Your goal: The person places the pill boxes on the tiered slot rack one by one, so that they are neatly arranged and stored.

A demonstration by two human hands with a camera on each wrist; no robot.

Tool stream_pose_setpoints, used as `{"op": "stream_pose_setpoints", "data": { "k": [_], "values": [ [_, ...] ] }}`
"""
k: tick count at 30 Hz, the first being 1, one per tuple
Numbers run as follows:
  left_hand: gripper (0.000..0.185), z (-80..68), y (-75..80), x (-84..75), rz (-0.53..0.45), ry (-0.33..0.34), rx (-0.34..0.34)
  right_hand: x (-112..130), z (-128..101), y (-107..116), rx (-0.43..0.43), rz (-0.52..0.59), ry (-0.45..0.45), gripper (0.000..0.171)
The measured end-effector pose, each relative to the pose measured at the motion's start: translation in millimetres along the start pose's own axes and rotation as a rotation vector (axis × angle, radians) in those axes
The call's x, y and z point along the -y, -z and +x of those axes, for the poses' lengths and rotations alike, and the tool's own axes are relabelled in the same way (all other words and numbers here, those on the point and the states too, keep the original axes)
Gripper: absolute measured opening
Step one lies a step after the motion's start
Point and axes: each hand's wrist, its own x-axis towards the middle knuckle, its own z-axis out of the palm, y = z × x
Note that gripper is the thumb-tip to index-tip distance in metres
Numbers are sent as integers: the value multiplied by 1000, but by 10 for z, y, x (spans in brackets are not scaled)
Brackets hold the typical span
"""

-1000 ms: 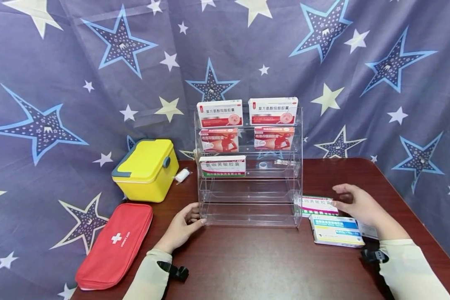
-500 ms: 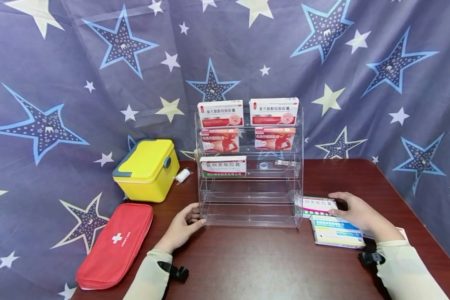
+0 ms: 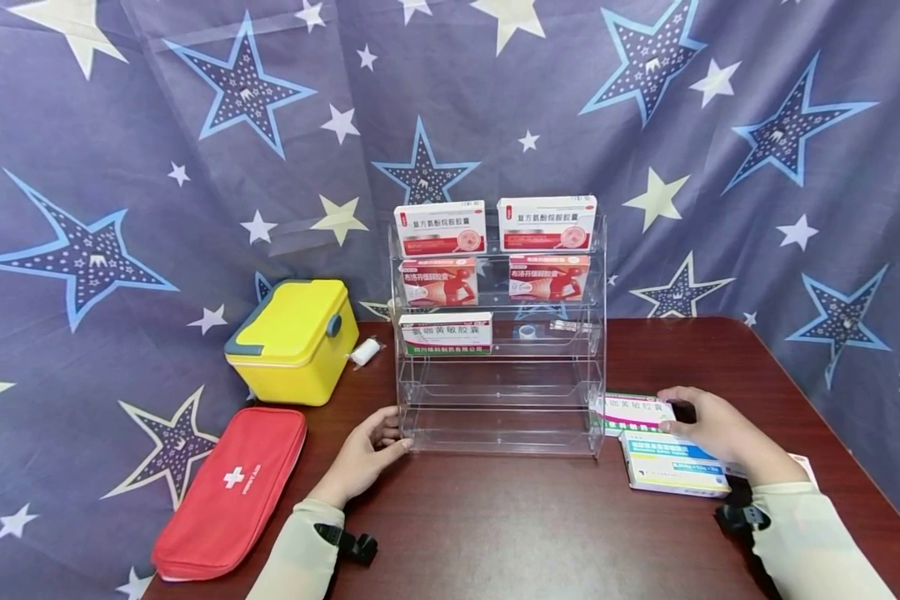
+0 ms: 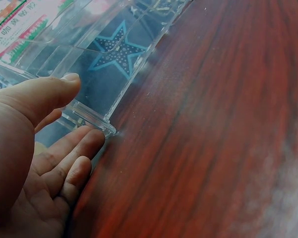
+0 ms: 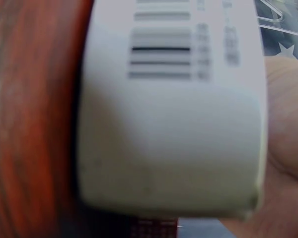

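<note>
In the head view, the clear rack point(image 3: 498, 438) is held at its lower left corner by the left hand point(image 3: 365, 450), whose fingers are bent around the edge. On the other side, the green-and-white box point(image 3: 633, 414) lies on the table point(image 3: 510, 533), just beside the rack. Its right end appears to be pinched by the right hand point(image 3: 708, 425), the fingers being set only narrowly apart. The box's left end overlaps with the rack's side in this view; whether they touch cannot be told. If the box is pulled sideways, the rack could be knocked, and the white-and-red boxes point(image 3: 440, 230) on its top tier could be tipped. The blue-and-yellow box point(image 3: 671, 468), lying in front and partly covered by the right hand, could be dragged along.

In the left wrist view, the rack is seen to be gripped only at a low corner. By a push from the right, it could be turned around this point.

In the right wrist view, a blurred barcoded end point(image 5: 174, 124) is shown very near; to which box it belongs cannot be told. The fingertips' hold is not shown there, so a slip would hardly be noticed.
</note>
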Motion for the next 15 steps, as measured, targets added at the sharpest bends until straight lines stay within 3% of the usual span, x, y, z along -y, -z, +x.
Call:
{"op": "stream_pose_setpoints", "data": {
  "k": [6, 15],
  "values": [
    [53, -1, -3, 6, 2, 2, -3, -1, 2, 0, -18, 8, -18, 63],
    [52, -7, -1, 7, -19, -20, -2, 6, -27, 51, -122, 2, -35, 71]
  ]
}}
